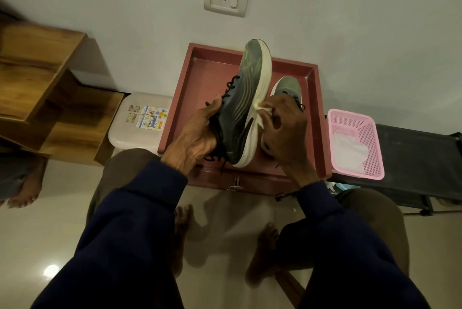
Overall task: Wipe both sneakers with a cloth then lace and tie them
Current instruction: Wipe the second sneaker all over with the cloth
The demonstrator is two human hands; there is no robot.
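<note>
Both hands are busy above the red bench (212,76): the left hand (197,133) grips a dark sneaker (240,108) around its laced upper, fingers curled, the shoe tipped on its side with the toe pointing away. The right hand (285,133) pinches a pale cloth (263,112) against that shoe's white sole edge. Just beyond the right hand, the second sneaker (287,86) rests on the bench. Further right of that hand sits a pink basket (370,138) holding another white cloth (350,151). Left of the left hand stands a white stool (130,131).
</note>
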